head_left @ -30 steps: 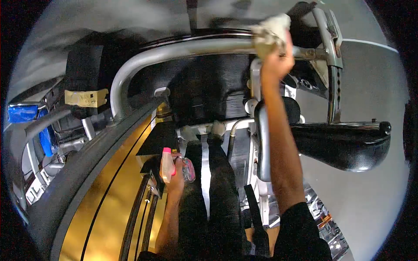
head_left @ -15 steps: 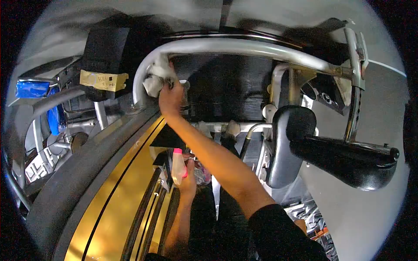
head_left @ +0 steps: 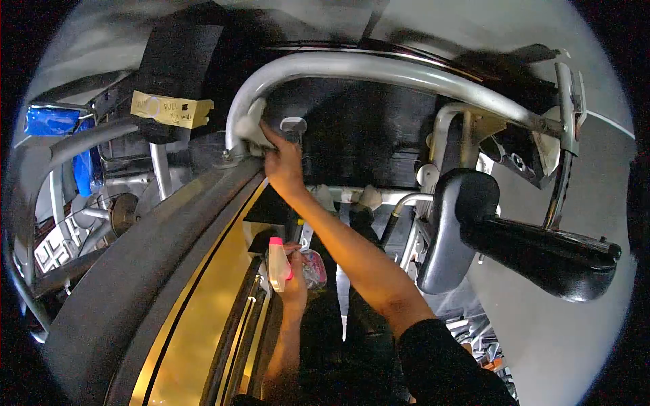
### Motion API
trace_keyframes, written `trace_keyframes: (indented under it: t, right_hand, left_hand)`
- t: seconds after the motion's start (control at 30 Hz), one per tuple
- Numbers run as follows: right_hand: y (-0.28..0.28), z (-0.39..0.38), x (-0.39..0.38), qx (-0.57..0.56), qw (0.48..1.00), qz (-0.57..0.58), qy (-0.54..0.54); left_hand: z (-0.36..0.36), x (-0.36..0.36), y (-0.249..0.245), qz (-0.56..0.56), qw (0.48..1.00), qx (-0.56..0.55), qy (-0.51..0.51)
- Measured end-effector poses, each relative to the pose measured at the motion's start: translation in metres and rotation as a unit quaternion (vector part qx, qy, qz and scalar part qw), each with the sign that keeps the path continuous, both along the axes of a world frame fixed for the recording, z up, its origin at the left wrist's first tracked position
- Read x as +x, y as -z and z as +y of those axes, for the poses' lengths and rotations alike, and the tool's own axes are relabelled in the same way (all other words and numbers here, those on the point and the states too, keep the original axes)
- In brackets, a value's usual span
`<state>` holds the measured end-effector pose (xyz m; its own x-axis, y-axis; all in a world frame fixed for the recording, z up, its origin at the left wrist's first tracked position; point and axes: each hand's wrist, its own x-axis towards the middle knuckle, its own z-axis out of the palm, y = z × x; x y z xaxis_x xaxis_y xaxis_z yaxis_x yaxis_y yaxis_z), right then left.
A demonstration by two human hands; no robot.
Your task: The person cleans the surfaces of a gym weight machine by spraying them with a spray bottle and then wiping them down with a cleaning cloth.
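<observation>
A pale cloth [head_left: 252,122] is being grasped by the fingers [head_left: 273,137] of the right hand [head_left: 284,166], and it is being held at the inside of the bend in a silver tube [head_left: 325,65], near the tube's lower left end. Part of that end is being covered by the cloth. Lower down, a spray bottle [head_left: 277,267] with a pink nozzle is being gripped by the left hand [head_left: 294,284], its fingers being wrapped around it; some of its clear body is being hidden by the hand. The space just right of the bottle is being crossed by the right forearm, by which the parts beneath are being blocked from view. The left side is being taken up by a thick dark beam [head_left: 128,271], which is being met by the tube near the cloth, and a gold panel [head_left: 183,338] is being bordered by it. Farther left, a yellow paper label [head_left: 172,110] is being carried by a black upright [head_left: 179,64], and blue pads [head_left: 51,122] are being seen beyond. To the right, the area under the tube is being partly filled by an upright black pad [head_left: 453,233], beside which a longer black cushion [head_left: 548,264] is being held out over the grey floor [head_left: 562,338].
</observation>
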<state>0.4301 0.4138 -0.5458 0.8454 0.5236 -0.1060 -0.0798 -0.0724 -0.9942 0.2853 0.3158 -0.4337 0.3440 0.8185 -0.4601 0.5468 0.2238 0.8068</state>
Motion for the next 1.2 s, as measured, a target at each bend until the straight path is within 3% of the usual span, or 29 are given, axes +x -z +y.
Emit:
trace_keyframes:
  t: [0.07, 0.13, 0.2, 0.23, 0.3, 0.37, 0.5, 0.57, 0.63, 0.73, 0.8, 0.87, 0.93, 1.0, 1.03, 1.07, 1.1, 1.17, 1.2]
  right_hand:
    - [0.007, -0.021, 0.003, -0.043, 0.997, 0.038, -0.053]
    - [0.014, -0.034, 0.005, -0.09, 0.988, 0.071, -0.106]
    - [0.017, -0.039, 0.007, -0.244, 0.951, 0.068, -0.177]
    - [0.017, -0.039, 0.004, -0.242, 0.953, 0.068, -0.172]
    - [-0.01, -0.039, -0.003, -0.077, 0.988, 0.046, -0.126]
    - [-0.039, -0.037, -0.01, 0.036, 0.992, -0.021, -0.115]
    - [-0.1, -0.042, -0.001, 0.099, 0.98, -0.065, -0.162]
    - [-0.091, -0.043, 0.0, 0.071, 0.976, -0.105, -0.177]
    - [-0.047, -0.039, -0.006, 0.037, 0.992, -0.053, -0.111]
    - [0.028, -0.044, -0.005, -0.064, 0.986, -0.033, -0.15]
    - [0.039, -0.048, 0.004, -0.212, 0.958, 0.044, -0.19]
    - [0.022, -0.056, 0.003, -0.151, 0.97, 0.062, -0.181]
    - [-0.01, -0.071, 0.003, -0.093, 0.977, 0.078, -0.177]
    - [-0.03, -0.087, 0.001, 0.023, 0.974, 0.078, -0.212]
    - [-0.035, -0.097, -0.005, 0.021, 0.975, 0.074, -0.209]
    - [-0.033, -0.108, -0.013, 0.024, 0.979, 0.124, -0.162]
    - [-0.039, -0.115, -0.01, 0.028, 0.978, 0.174, -0.114]
    - [-0.058, -0.146, 0.01, 0.025, 0.928, 0.37, -0.038]
    - [-0.036, -0.165, 0.004, -0.036, 0.933, 0.355, 0.04]
  left_hand:
    - [-0.007, -0.017, 0.008, 0.048, 0.998, 0.026, 0.032]
    - [-0.014, -0.03, 0.012, 0.019, 0.999, 0.009, 0.036]
    - [-0.017, -0.032, 0.006, 0.053, 0.996, -0.076, 0.008]
    - [-0.017, -0.031, 0.003, 0.052, 0.996, -0.074, 0.013]
    - [-0.02, -0.022, -0.008, 0.108, 0.992, 0.02, 0.066]
    - [-0.027, -0.026, -0.002, 0.09, 0.995, 0.005, 0.049]
    - [-0.03, -0.015, -0.003, 0.039, 0.998, -0.007, 0.056]
    - [-0.032, -0.024, 0.005, 0.05, 0.997, -0.014, 0.05]
    - [-0.034, -0.029, 0.008, 0.057, 0.997, -0.025, 0.046]
    - [-0.027, -0.032, 0.009, 0.074, 0.994, -0.039, 0.066]
    - [-0.027, -0.037, 0.011, 0.073, 0.994, -0.085, 0.014]
    - [-0.025, -0.04, 0.012, 0.064, 0.994, -0.092, 0.0]
    - [-0.021, -0.032, 0.007, 0.08, 0.991, 0.017, 0.102]
    - [-0.023, -0.021, 0.002, 0.054, 0.996, -0.028, 0.07]
    - [-0.023, -0.008, -0.009, 0.056, 0.992, 0.01, 0.112]
    - [-0.024, 0.003, -0.017, 0.057, 0.985, 0.049, 0.153]
    - [-0.03, 0.007, -0.019, 0.044, 0.99, 0.056, 0.122]
    - [-0.035, 0.004, -0.018, 0.014, 0.988, 0.045, 0.15]
    - [-0.036, 0.004, -0.019, -0.011, 0.984, 0.034, 0.175]
